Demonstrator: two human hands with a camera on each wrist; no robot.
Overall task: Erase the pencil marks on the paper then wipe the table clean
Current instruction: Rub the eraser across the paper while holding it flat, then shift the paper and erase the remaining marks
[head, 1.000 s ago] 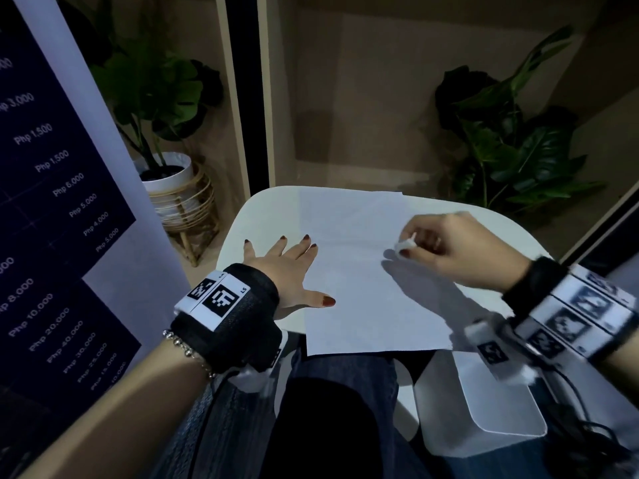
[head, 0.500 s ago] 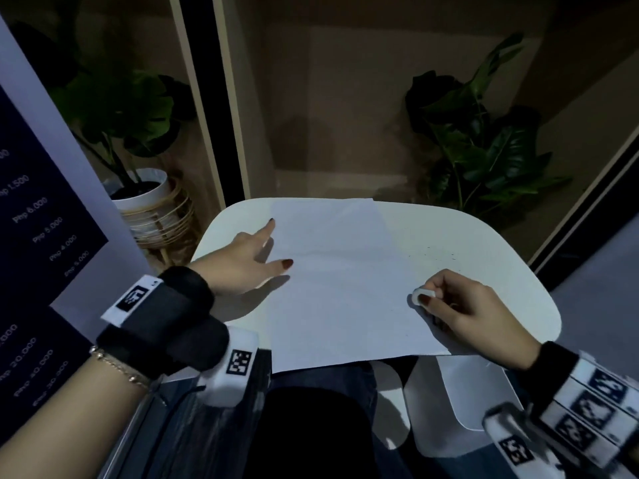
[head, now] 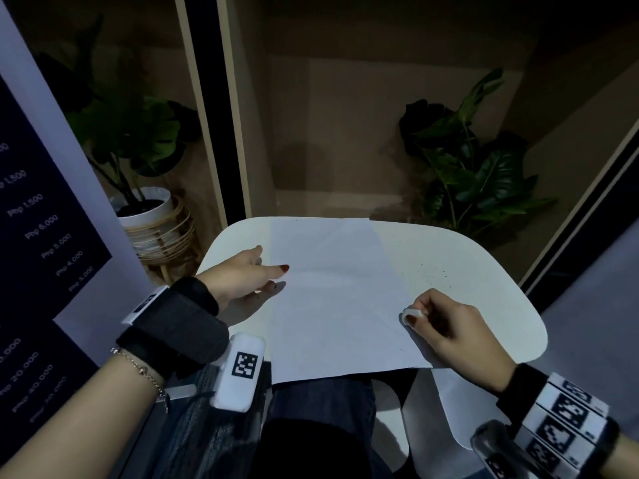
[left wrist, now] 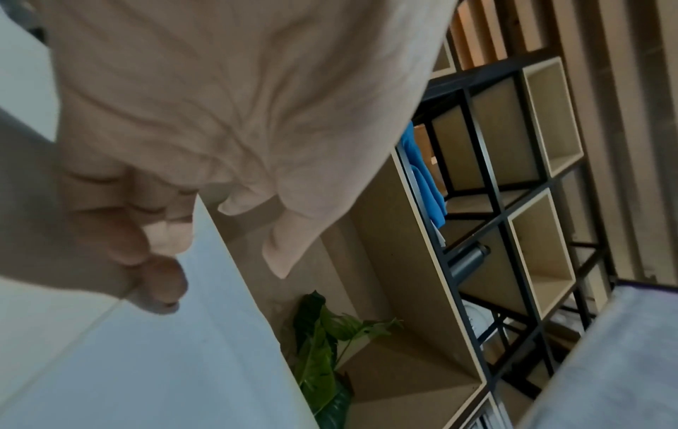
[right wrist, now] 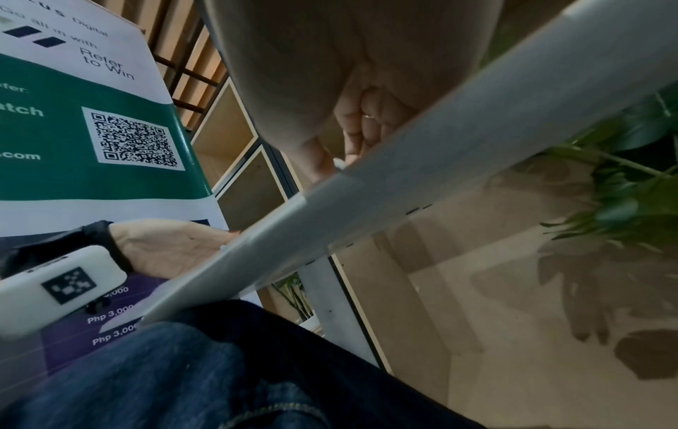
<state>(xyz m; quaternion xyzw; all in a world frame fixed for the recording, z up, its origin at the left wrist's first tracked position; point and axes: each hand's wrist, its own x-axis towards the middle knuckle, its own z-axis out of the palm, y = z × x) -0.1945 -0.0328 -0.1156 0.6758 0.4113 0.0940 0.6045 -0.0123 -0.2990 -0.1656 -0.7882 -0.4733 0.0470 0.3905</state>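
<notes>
Now the paper (head: 332, 299) lies flat on the white desk (head: 484, 271), with its near edge hanging a little over the near rim of the desk. At the right edge of the paper the right hand (head: 449, 326) rests on the desk, and its thumb and fingers (head: 425, 299) pinch a small white eraser (head: 412, 312) which touches the sheet. Small dark crumbs (head: 428, 271) lie on the bare desk just to the far side of this hand. The left hand (head: 242, 274) is at the left edge of the paper, its fingers straight and close together, the thumb reaching over the sheet. The desk is small with rounded corners. To the left stands a banner (head: 38, 236) with printed prices, and behind it a plant in a white pot (head: 148, 205) on a rattan stand. Another leafy plant (head: 477, 167) stands on the beige floor at the far right. Below the desk the person's blue jeans (right wrist: 183, 377) are seen.
</notes>
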